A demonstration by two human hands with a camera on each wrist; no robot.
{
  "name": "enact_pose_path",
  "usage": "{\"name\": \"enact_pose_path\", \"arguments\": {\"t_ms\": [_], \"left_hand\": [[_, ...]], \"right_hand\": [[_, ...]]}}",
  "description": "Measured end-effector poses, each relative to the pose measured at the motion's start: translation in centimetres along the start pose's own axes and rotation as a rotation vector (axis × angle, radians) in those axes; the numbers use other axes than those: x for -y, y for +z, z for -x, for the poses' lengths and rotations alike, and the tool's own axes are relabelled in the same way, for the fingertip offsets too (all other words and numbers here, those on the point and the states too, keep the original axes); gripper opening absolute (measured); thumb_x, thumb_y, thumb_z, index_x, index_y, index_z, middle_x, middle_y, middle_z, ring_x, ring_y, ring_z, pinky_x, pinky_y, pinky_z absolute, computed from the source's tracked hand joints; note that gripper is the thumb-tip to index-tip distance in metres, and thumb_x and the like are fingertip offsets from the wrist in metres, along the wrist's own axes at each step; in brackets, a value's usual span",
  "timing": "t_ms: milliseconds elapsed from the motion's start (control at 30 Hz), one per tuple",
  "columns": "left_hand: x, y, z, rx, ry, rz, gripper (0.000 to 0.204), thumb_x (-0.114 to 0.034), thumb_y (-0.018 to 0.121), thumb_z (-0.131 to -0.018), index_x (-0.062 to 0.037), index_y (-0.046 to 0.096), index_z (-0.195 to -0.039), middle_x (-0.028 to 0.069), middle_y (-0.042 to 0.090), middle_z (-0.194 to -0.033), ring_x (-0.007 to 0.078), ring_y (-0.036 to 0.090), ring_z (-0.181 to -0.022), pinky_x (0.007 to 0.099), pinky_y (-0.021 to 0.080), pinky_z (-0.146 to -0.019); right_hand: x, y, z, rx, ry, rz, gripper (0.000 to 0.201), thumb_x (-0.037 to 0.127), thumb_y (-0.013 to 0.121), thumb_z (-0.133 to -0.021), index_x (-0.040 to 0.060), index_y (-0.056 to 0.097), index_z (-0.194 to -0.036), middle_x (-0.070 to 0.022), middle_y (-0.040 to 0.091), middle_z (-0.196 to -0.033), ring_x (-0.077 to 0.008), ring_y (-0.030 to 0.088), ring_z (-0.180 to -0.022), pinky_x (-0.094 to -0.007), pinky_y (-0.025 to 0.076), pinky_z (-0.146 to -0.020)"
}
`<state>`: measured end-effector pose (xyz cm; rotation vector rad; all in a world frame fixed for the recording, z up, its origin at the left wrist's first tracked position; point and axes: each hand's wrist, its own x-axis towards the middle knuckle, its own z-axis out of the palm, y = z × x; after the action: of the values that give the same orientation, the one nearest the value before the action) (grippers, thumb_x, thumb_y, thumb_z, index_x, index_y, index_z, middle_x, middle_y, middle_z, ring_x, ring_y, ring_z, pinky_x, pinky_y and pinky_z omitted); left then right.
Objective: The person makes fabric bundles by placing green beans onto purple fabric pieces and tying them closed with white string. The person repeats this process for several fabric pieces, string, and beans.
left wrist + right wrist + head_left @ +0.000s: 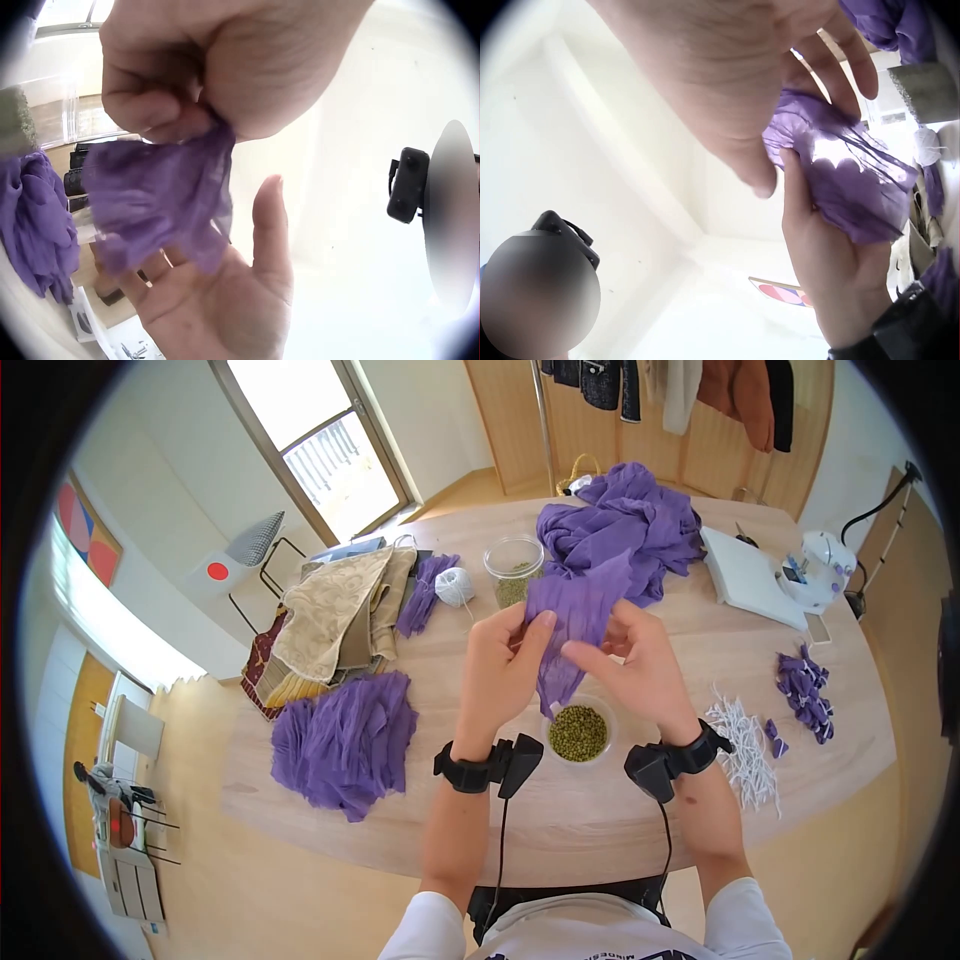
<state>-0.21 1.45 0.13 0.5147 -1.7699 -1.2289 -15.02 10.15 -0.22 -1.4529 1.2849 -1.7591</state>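
A piece of thin, sheer purple fabric (575, 610) is held up over the table, above a small clear bowl (612, 737) of green beans (578, 733). My left hand (500, 670) pinches one edge of it, thumb in front and fingers behind. The right hand (645, 665) has its fingers spread behind the opposite edge, its thumb standing apart from the cloth. In the left wrist view, the fabric (161, 199) hangs in folds from the pinch and overlaps the right fingers. Light shines through the fabric (847, 176) in the right wrist view.
Purple strips (345, 745) lie at the left beside folded beige fabrics (335, 610). White yarn ball (454, 586), clear jar (496, 572) and bunched purple cloth (630, 525) stand behind. White string pieces (742, 750), purple tied bundles (804, 692) and a sewing machine (815, 575) are right.
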Motion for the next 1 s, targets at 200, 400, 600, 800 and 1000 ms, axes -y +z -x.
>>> {"name": "enact_pose_path", "arguments": {"t_ms": [200, 400, 600, 800, 1000], "left_hand": [[0.3, 0.9, 1.1, -0.104, -0.035, 0.286, 0.022, -0.013, 0.053, -0.103, 0.0044, 0.064, -0.108, -0.0008, 0.064, -0.088, 0.0035, 0.055, -0.075, 0.0213, 0.046, -0.065], [0.6, 2.0, 2.4, -0.313, -0.189, 0.541, 0.024, -0.016, 0.046, -0.105, 0.0013, 0.062, -0.109, -0.0031, 0.06, -0.083, 0.0035, 0.052, -0.069, 0.0206, 0.044, -0.062], [1.1, -2.8, 4.8, -0.169, -0.382, 0.368, 0.028, -0.019, 0.047, -0.104, -0.0025, 0.06, -0.123, -0.0014, 0.06, -0.082, 0.004, 0.05, -0.059, 0.0223, 0.039, -0.046], [0.8, -12.7, 5.7, -0.323, -0.098, -0.406, 0.018, -0.011, 0.053, -0.095, 0.0044, 0.06, -0.088, 0.0037, 0.051, -0.064, 0.0115, 0.045, -0.06, 0.0314, 0.036, -0.053], [-1.3, -22.3, 7.2, -0.473, -0.209, -1.15, 0.033, -0.027, 0.054, -0.095, 0.0045, 0.066, -0.1, 0.03, 0.066, -0.095, 0.0447, 0.064, -0.094, 0.0504, 0.049, -0.081]], "right_hand": [[-0.6, 0.1, 0.1, 0.005, -0.036, 0.052, 0.017, 0.01, 0.072, -0.089, -0.0011, 0.06, -0.091, -0.0036, 0.056, -0.063, -0.0058, 0.048, -0.054, -0.0246, 0.038, -0.049], [0.8, 0.7, 0.7, 0.042, -0.112, 0.313, 0.014, 0.01, 0.071, -0.088, 0.0008, 0.062, -0.094, -0.0031, 0.052, -0.06, -0.0056, 0.047, -0.054, -0.0252, 0.038, -0.049], [1.2, 0.5, 0.7, 0.084, -0.049, 0.309, 0.013, 0.009, 0.071, -0.088, 0.0029, 0.063, -0.097, 0.0033, 0.05, -0.062, -0.0032, 0.046, -0.058, -0.0223, 0.038, -0.054], [2.0, -0.6, 0.6, 0.08, -0.042, 0.25, 0.013, 0.007, 0.068, -0.09, 0.0027, 0.063, -0.101, 0.0041, 0.051, -0.066, -0.0023, 0.047, -0.063, -0.0198, 0.041, -0.06], [2.6, -1.4, 0.6, 0.054, -0.05, 0.218, 0.014, 0.007, 0.068, -0.091, 0.0026, 0.062, -0.103, 0.0042, 0.052, -0.069, -0.0023, 0.048, -0.065, -0.0194, 0.041, -0.062]]}}
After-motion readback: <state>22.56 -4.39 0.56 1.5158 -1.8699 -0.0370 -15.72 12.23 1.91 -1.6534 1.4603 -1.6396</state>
